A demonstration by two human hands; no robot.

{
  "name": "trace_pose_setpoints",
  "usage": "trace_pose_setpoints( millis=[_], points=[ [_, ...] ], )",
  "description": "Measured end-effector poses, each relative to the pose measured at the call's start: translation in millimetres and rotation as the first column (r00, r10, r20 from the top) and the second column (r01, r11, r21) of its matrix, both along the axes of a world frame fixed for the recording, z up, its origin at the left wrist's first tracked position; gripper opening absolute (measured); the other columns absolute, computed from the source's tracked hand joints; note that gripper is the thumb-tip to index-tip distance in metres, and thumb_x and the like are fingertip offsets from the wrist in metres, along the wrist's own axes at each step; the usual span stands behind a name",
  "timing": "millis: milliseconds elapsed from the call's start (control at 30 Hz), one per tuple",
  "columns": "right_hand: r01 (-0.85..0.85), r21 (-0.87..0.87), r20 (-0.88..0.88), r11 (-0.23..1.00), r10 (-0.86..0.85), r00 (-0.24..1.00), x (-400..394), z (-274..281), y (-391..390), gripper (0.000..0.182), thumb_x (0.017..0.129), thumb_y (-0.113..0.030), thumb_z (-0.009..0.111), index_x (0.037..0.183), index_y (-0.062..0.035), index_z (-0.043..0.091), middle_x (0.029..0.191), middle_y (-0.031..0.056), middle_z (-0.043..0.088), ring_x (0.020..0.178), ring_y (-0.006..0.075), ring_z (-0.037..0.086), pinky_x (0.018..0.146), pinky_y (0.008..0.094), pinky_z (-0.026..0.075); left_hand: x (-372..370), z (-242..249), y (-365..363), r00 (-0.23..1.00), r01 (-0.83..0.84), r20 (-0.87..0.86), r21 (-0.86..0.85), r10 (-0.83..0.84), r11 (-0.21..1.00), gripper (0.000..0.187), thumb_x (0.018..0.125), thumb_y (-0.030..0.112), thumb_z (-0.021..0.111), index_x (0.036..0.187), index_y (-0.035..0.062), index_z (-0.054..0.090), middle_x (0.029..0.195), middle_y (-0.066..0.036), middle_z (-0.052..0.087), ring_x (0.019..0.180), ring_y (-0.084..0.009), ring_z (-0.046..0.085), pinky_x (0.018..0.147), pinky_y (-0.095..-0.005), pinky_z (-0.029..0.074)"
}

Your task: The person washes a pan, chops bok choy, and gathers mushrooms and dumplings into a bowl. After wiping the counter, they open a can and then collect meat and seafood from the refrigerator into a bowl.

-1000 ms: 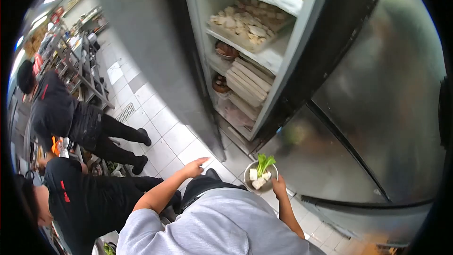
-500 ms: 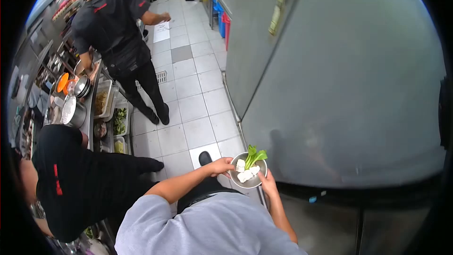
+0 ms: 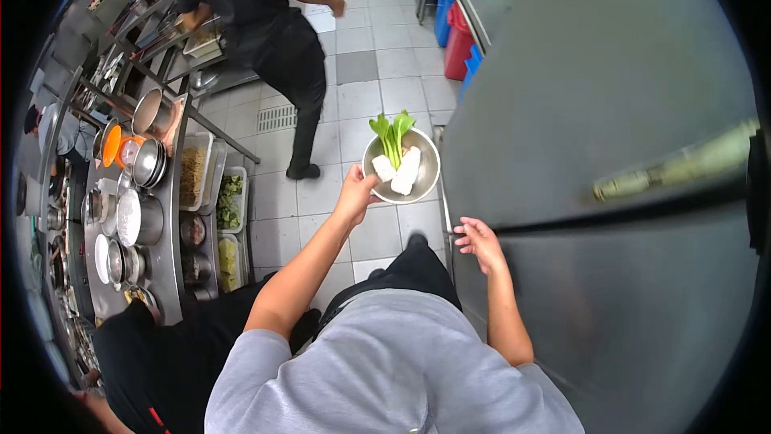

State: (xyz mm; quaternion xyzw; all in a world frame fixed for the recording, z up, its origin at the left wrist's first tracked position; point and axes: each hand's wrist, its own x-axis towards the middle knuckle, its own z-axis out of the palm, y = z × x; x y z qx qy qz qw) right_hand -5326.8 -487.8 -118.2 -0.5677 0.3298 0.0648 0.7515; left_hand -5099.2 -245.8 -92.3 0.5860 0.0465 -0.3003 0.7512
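My left hand [image 3: 357,195] grips the lower left rim of a round metal bowl [image 3: 430,179], held out over the tiled floor. In the bowl lie white blocks [image 3: 407,171] that look like tofu, and a green leafy vegetable [image 3: 392,135] whose leaves stick up past the far rim. My right hand [image 3: 479,243] is apart from the bowl, below and to its right, with fingers spread and nothing in them. It is near the grey metal door [image 3: 562,289] on the right.
To the left, a steel counter [image 3: 171,245] bears pots and bowls, with food tubs [image 3: 230,201] on the shelf below. One person [image 3: 265,40] walks ahead; another [image 3: 185,346] stands close at my left. A red bin [image 3: 458,42] stands beyond the grey cabinet.
My right hand has let go of the bowl and opened. The left hand has carried the bowl forward and up in view. The person ahead has stepped, and my view has moved along the aisle.
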Motion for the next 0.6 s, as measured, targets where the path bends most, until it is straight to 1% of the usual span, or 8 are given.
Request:
trace_pose_setpoints(
  millis=[33,133,233,267,367,400,500,600],
  points=[
    [-0.026,0.004,-0.007,1.0,0.026,1.0,28,-2,-5,0.035,0.1,-0.024,0.053,0.129,-0.005,0.053,0.108,0.0064,0.065,0.078,0.0118,0.061,0.065,0.0243,0.05,25,3,-9,0.999,-0.046,-0.005,-0.015,0.046,0.999,0.032,0.084,0.005,0.057,0.114,0.0037,0.047,0.107,-0.01,0.058,0.089,-0.021,0.065,0.067,-0.0398,0.06],
    [-0.097,0.014,0.013,0.995,0.097,0.995,119,-7,-17,0.033,0.099,-0.023,0.055,0.127,-0.0057,0.054,0.108,0.0068,0.066,0.074,0.0116,0.061,0.063,0.0247,0.051,97,12,-27,0.994,-0.09,0.05,-0.051,0.093,0.995,0.038,0.085,0.004,0.054,0.121,0.0044,0.047,0.111,-0.01,0.06,0.09,-0.0213,0.066,0.067,-0.0401,0.061],
    [-0.164,0.059,0.044,0.985,0.161,0.986,222,-20,-48,0.034,0.099,-0.024,0.055,0.127,-0.0061,0.054,0.108,0.0069,0.066,0.071,0.0109,0.06,0.062,0.0248,0.05,185,-8,-52,1.0,-0.015,-0.012,-0.103,0.013,0.995,0.045,0.085,0.003,0.051,0.13,0.0061,0.046,0.114,-0.011,0.062,0.091,-0.021,0.067,0.067,-0.0398,0.061],
    [-0.178,0.088,0.04,0.98,0.175,0.984,262,-18,-56,0.035,0.099,-0.025,0.056,0.129,-0.0064,0.053,0.106,0.0067,0.066,0.068,0.0103,0.058,0.061,0.0245,0.049,215,-10,-59,1.0,-0.011,-0.018,-0.075,0.01,0.997,0.048,0.085,0.002,0.049,0.133,0.0069,0.045,0.114,-0.011,0.063,0.091,-0.0208,0.067,0.068,-0.0397,0.061],
    [-0.272,0.039,0.071,0.962,0.269,0.961,390,2,-86,0.034,0.1,-0.025,0.053,0.129,-0.0079,0.051,0.105,0.0051,0.065,0.068,0.0081,0.057,0.062,0.0236,0.049,294,5,-79,0.997,-0.075,-0.026,-0.027,0.075,0.997,0.049,0.084,0.0,0.048,0.132,0.0065,0.045,0.114,-0.011,0.063,0.092,-0.0207,0.067,0.069,-0.0387,0.061],
    [-0.285,-0.009,0.115,0.959,0.284,0.952,435,9,-95,0.039,0.098,-0.022,0.056,0.134,-0.0089,0.049,0.108,0.006,0.064,0.07,0.0086,0.056,0.061,0.0231,0.048,317,12,-85,0.992,-0.123,0.012,0.003,0.123,0.992,0.047,0.083,0.001,0.048,0.13,0.0081,0.048,0.11,-0.008,0.064,0.084,-0.0186,0.067,0.065,-0.0373,0.06],
    [-0.283,-0.269,0.318,0.92,0.363,0.876,564,48,-109,0.046,0.096,-0.017,0.059,0.139,-0.0098,0.045,0.115,0.0081,0.061,0.074,0.009,0.056,0.064,0.023,0.049,396,18,-95,0.985,-0.17,0.002,-0.019,0.17,0.985,0.047,0.083,0.002,0.047,0.13,0.0095,0.049,0.11,-0.008,0.063,0.083,-0.0181,0.067,0.064,-0.0354,0.06],
    [-0.252,-0.55,0.434,0.796,0.53,0.729,679,43,-134,0.052,0.094,-0.014,0.061,0.142,-0.0098,0.043,0.124,0.0114,0.058,0.079,0.0112,0.057,0.07,0.0241,0.051,488,25,-115,0.993,-0.115,0.008,0.041,0.114,0.993,0.037,0.089,0.01,0.052,0.126,0.0109,0.053,0.105,-0.007,0.065,0.083,-0.0163,0.067,0.063,-0.0346,0.059]
  ],
)
